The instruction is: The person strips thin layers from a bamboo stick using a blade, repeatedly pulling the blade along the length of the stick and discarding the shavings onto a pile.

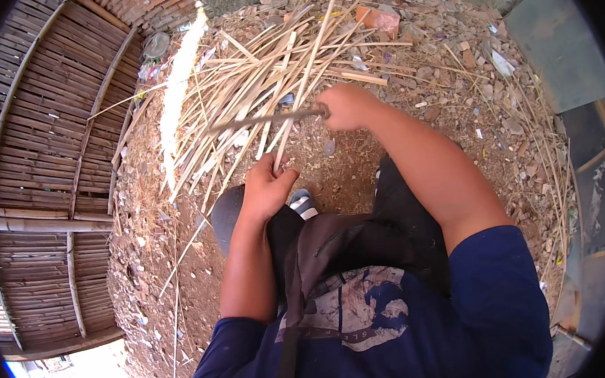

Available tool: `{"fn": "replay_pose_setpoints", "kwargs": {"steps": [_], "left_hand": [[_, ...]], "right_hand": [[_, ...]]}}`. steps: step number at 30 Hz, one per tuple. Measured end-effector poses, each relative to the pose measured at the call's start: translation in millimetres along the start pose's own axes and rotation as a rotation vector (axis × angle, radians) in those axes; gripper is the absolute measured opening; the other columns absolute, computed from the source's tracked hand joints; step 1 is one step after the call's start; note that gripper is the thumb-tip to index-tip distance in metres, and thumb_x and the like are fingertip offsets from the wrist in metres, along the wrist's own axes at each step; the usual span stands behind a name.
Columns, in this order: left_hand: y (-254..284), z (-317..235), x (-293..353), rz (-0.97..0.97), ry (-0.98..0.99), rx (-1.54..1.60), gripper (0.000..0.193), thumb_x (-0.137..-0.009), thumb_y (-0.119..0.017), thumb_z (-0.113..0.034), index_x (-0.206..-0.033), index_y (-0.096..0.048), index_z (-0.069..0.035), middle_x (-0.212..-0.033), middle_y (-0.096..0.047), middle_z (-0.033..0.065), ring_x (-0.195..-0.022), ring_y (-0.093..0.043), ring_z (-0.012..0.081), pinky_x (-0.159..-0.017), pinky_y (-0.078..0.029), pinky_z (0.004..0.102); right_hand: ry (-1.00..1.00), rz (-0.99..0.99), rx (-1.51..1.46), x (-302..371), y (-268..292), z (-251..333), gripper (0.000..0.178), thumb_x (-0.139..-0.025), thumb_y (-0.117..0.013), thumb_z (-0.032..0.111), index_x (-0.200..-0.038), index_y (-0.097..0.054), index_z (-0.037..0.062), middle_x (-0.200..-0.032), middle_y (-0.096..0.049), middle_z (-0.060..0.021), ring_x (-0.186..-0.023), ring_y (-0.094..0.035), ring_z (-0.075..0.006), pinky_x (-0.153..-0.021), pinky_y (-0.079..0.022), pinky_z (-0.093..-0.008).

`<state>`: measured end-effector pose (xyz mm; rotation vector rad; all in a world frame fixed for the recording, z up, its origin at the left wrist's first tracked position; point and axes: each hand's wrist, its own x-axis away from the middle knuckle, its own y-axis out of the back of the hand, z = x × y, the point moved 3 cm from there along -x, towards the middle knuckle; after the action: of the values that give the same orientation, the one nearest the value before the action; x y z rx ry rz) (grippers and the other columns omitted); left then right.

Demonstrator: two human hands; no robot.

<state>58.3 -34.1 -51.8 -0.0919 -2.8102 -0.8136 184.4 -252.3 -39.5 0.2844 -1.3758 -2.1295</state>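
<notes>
My right hand grips the handle of a long, dark-bladed machete. Its narrow blade points left and lies across a long bamboo strip in this view; whether it touches the strip I cannot tell. Low in front of me, my left hand is closed around the near end of that strip, which slants up and away to the far edge. Beyond both hands, a loose pile of pale split bamboo strips spreads over the ground.
A slatted bamboo wall stands on the left. Grey-green panels line the right side. Stones, litter and an orange brick block lie around the pile, with a brick wall behind. My sandalled foot is just below my left hand.
</notes>
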Motion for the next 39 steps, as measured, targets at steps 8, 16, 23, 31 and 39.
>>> {"fn": "replay_pose_setpoints", "kwargs": {"steps": [8, 16, 23, 31, 39], "left_hand": [[4, 7, -6, -0.029, 0.105, -0.088, 0.036, -0.099, -0.064, -0.035, -0.095, -0.067, 0.001, -0.077, -0.059, 0.0005, -0.074, -0.052, 0.0095, -0.067, -0.044, 0.0292], [2, 20, -13, -0.091, -0.01, -0.038, 0.033, -0.105, -0.052, -0.028, -0.101, -0.065, 0.002, -0.079, -0.059, 0.0036, -0.075, -0.053, 0.0148, -0.072, -0.046, 0.0331], [8, 19, -16, -0.142, -0.087, -0.125, 0.032, -0.103, -0.054, -0.027, -0.105, -0.067, 0.002, -0.079, -0.064, 0.0137, -0.076, -0.06, 0.0235, -0.073, -0.048, 0.0379], [10, 2, -7, -0.102, -0.07, -0.139, 0.032, -0.103, -0.054, -0.027, -0.103, -0.067, 0.003, -0.076, -0.061, 0.0087, -0.076, -0.057, 0.0171, -0.072, -0.046, 0.0347], [7, 5, -11, -0.085, -0.086, -0.076, 0.031, -0.104, -0.054, -0.028, -0.1, -0.067, 0.001, -0.071, -0.054, -0.0014, -0.067, -0.049, 0.0094, -0.062, -0.042, 0.0287]], "right_hand": [[0.076, -0.011, 0.17, 15, 1, 29, 0.032, -0.074, -0.074, 0.026, -0.104, -0.074, 0.0163, -0.092, -0.072, -0.0171, -0.09, -0.07, -0.0363, -0.08, -0.055, -0.0493], [-0.037, -0.038, 0.101, 7, 4, 15, 0.028, -0.074, -0.068, 0.019, -0.1, -0.074, 0.0124, -0.095, -0.073, -0.0155, -0.093, -0.07, -0.035, -0.082, -0.056, -0.0485], [-0.039, -0.133, 0.05, -4, -3, 2, 0.022, -0.073, -0.069, 0.021, -0.093, -0.072, 0.0126, -0.087, -0.071, -0.0148, -0.086, -0.069, -0.0367, -0.077, -0.055, -0.0498], [-0.101, -0.085, 0.031, 1, -4, -4, 0.023, -0.075, -0.07, 0.023, -0.096, -0.073, 0.0133, -0.094, -0.071, -0.0135, -0.091, -0.07, -0.0339, -0.079, -0.055, -0.0481], [-0.095, -0.023, 0.011, -1, 6, -9, 0.027, -0.074, -0.07, 0.022, -0.099, -0.072, 0.0099, -0.092, -0.071, -0.0146, -0.092, -0.07, -0.0352, -0.08, -0.056, -0.0481]]}}
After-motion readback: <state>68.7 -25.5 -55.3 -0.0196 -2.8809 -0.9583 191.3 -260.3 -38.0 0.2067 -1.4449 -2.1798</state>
